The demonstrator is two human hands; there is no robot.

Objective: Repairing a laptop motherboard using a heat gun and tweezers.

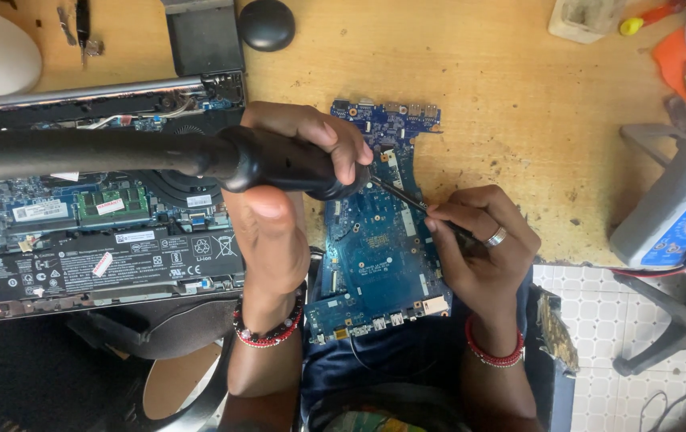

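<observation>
The person is working on a blue board (379, 240) that is lying bare at the near edge of the desk (519, 120), partly over the lap, already out of any casing. The left hand (287, 176) is clamped around the black handle of a hot-air wand (279, 164), whose thick hose is running off to the left; its nozzle end is pointing toward the board's upper right part. The right hand (479, 240) is pinched shut on thin tweezers (407, 196), whose tip is reaching the same spot on the board, just beside the nozzle. Judging from this, the rework on one small part seems to be under way; whether that part is coming off or going on cannot be told, and the board is not yet back in a machine.

To the left, an opened laptop (103, 216) is lying with its bottom cover off, showing its black battery, a memory stick and a fan; the hose is crossing above it. A black round object (267, 24) is sitting at the far edge of the desk, and a blue meter (679, 216) with a red lead is standing at the right. A screwdriver (647, 18) with a yellow and red handle is lying at the top right. Nothing is blocking the board except the two hands themselves.
</observation>
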